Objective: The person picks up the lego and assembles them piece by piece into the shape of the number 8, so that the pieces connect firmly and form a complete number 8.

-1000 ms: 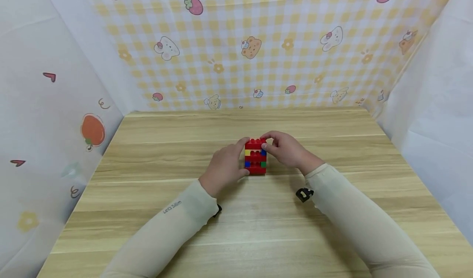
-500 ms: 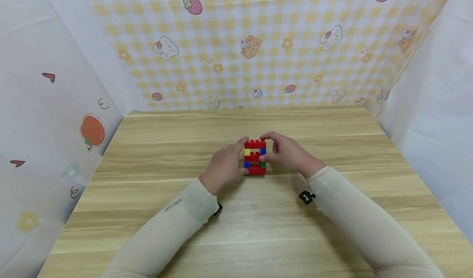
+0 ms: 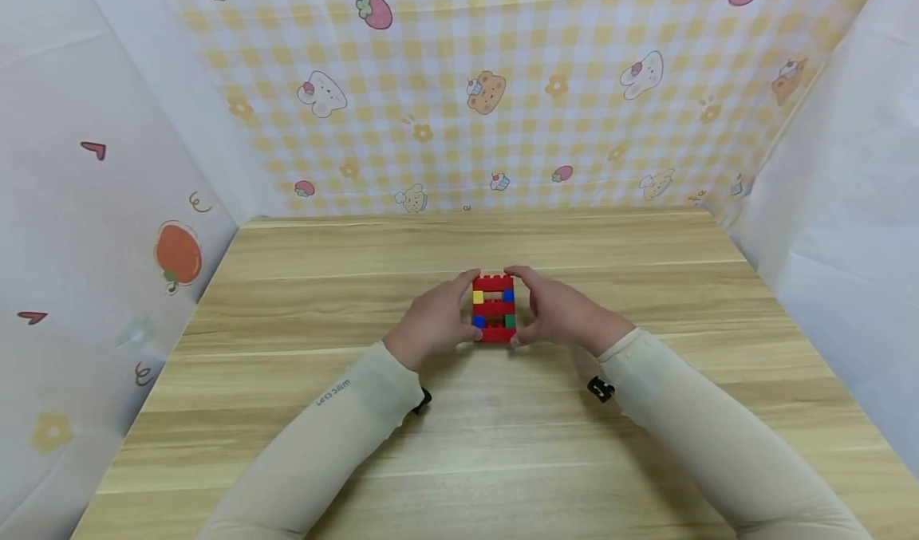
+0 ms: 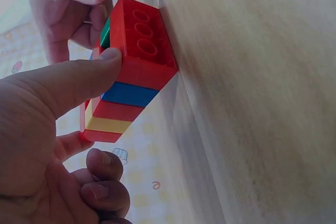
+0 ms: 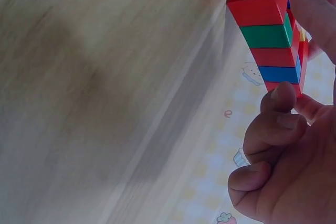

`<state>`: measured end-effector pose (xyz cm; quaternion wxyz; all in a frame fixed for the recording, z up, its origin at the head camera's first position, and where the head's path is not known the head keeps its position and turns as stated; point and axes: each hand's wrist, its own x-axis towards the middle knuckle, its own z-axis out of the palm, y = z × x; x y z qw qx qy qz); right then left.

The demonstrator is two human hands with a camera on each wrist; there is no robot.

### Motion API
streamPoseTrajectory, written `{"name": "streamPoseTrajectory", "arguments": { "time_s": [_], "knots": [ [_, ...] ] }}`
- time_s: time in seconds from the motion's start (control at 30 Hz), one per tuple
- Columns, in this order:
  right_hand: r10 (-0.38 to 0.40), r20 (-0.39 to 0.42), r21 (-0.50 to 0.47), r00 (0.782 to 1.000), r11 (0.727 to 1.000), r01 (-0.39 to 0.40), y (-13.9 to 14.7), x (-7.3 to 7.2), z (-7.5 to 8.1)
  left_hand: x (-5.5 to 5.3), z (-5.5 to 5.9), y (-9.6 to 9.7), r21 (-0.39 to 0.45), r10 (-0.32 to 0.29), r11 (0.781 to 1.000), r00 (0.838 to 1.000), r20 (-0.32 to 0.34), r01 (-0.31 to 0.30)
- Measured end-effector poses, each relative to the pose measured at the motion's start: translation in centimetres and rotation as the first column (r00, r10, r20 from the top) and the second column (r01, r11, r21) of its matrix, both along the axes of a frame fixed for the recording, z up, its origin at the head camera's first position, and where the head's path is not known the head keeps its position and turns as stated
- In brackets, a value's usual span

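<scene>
A block structure [image 3: 494, 308] of red toy bricks, joined by small yellow, blue and green bricks, lies on its side on the wooden table, its studs facing the backdrop. My left hand [image 3: 434, 317] holds its left side, thumb on the near red brick [image 4: 144, 69] and index finger at the far red brick. On the right side, my right hand [image 3: 563, 313] holds it likewise, thumb at the near end and index finger at the far end. The near red brick's hollow underside shows in both wrist views. In the right wrist view a green brick [image 5: 268, 35] shows on the right side.
The wooden table [image 3: 474, 460] extends around both hands. A yellow checked cloth [image 3: 431, 61] hangs behind it, with white cloth at the left [image 3: 65, 245] and right [image 3: 840, 205].
My right thumb has moved from the structure's far end down its right side to the near red brick. The left hand keeps its hold. The structure has shifted slightly nearer.
</scene>
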<state>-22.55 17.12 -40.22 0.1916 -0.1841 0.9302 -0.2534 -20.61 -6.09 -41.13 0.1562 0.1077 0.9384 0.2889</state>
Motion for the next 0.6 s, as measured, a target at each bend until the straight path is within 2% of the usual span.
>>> {"name": "streamPoseTrajectory", "arguments": {
  "time_s": [0.23,0.6],
  "knots": [
    [0.021,-0.002,0.032,1.000,0.999,-0.021,-0.19,-0.04,-0.33,-0.11,0.05,-0.37,0.058,-0.008,0.998,0.997,0.081,0.004],
    [0.016,0.020,-0.004,1.000,1.000,-0.016,-0.20,-0.14,-0.64,-0.15,-0.10,-0.82,0.073,-0.029,0.997,0.993,0.111,0.020]
  ]
}}
